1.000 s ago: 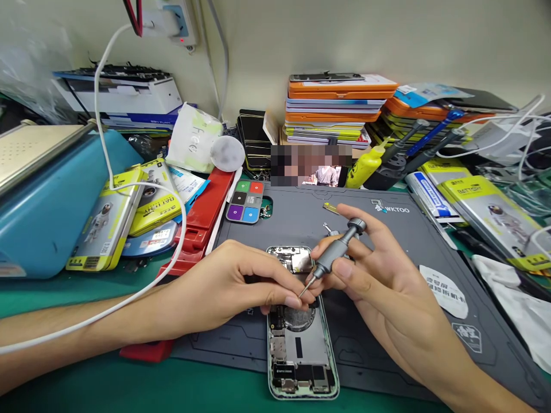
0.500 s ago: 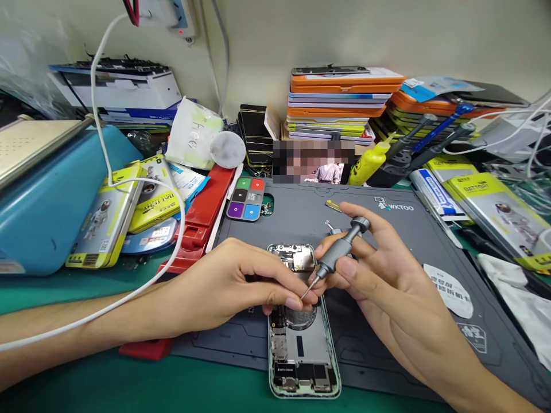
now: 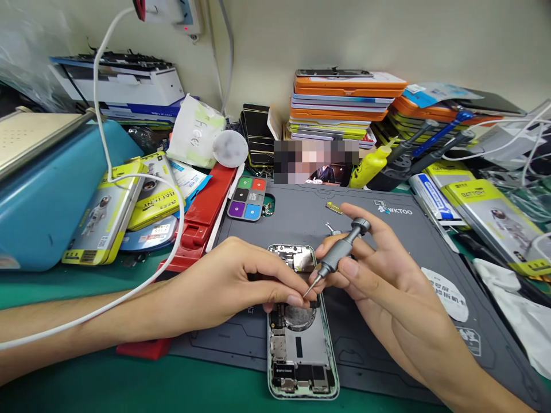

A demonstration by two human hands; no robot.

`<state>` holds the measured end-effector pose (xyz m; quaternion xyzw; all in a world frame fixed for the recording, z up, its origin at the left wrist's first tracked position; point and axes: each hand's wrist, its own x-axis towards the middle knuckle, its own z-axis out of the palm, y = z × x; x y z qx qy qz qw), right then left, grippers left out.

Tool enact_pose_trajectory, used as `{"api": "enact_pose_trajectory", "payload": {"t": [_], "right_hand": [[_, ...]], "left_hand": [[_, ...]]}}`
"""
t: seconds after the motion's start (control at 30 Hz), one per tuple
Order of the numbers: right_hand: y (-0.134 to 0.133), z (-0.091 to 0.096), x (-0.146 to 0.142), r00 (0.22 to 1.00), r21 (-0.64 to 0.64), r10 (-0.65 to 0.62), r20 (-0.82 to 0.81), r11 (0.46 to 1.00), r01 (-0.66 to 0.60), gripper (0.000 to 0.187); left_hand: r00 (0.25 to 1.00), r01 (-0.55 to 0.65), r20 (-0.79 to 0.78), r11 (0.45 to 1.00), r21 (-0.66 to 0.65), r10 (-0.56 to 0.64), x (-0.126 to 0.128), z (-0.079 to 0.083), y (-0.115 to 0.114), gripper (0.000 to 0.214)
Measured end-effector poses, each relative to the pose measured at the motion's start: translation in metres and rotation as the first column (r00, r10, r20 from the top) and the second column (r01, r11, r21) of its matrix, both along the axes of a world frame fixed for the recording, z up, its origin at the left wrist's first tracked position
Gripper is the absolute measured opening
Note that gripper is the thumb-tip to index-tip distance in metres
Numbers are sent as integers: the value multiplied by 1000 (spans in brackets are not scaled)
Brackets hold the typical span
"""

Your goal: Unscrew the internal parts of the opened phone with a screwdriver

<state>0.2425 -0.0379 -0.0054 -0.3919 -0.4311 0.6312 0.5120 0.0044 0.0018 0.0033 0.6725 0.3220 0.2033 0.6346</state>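
An opened phone lies on the dark grey mat, its inner boards and round coil exposed. My right hand holds a grey precision screwdriver at a slant, thumb and fingers around the handle and the index finger by its top cap. The thin shaft points down and left to the fingertips of my left hand. Thumb and forefinger of that hand are pinched together at the tip, above the phone; what they hold is too small to make out. The fingers cover part of the phone's upper half.
A colored square case, a small yellow part and a white oval sticker are on the mat. A white cable crosses my left forearm. Battery boxes, a red tool and a yellow bottle surround it.
Both hands keep nearly the same pose, with the screwdriver tip still at the left fingertips. The view has shifted slightly, and the picture on the propped screen at the back differs.
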Motion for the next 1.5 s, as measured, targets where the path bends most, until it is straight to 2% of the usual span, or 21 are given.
{"api": "enact_pose_trajectory", "payload": {"t": [0.1, 0.2, 0.3, 0.4, 0.57, 0.63, 0.8, 1.3, 1.4, 1.5], "right_hand": [[-2, 3, 2, 991, 101, -114, 76, 989, 106, 51], [-3, 6, 2, 926, 323, -288, 244, 925, 203, 58], [-3, 3, -1, 820, 566, -420, 390, 811, 146, 71], [0, -7, -3, 759, 687, -463, 458, 726, 28, 78], [2, -19, -1, 747, 702, -412, 522, 705, -102, 83], [0, -21, 1, 741, 677, -387, 549, 726, -123, 86], [-5, -21, 1, 742, 609, -338, 579, 784, -117, 87], [-5, -24, 5, 739, 604, -314, 596, 782, -156, 87], [-4, -22, 6, 727, 621, -317, 609, 761, -188, 89], [-3, -16, 8, 678, 659, -340, 652, 696, -285, 89]], "left_hand": [[996, -78, -53, 997, -9, 77, 3, 1, 0, 17], [980, -184, -79, 983, -20, 182, 3, 1, 0, 17], [962, -269, -54, 963, -28, 268, 1, 0, 1, 17], [957, -288, -23, 957, -26, 288, 0, 1, 1, 17], [964, -264, -15, 962, -64, 264, 1, 3, -1, 16], [965, -263, -19, 963, -66, 262, 1, 3, -1, 14], [969, -248, -35, 967, -60, 246, 0, 1, -1, 14], [972, -232, -55, 971, -59, 229, 0, 1, -2, 16], [973, -228, -57, 972, -50, 225, 1, 0, -1, 17], [975, -215, -59, 976, -45, 212, 1, 1, -1, 18]]}}
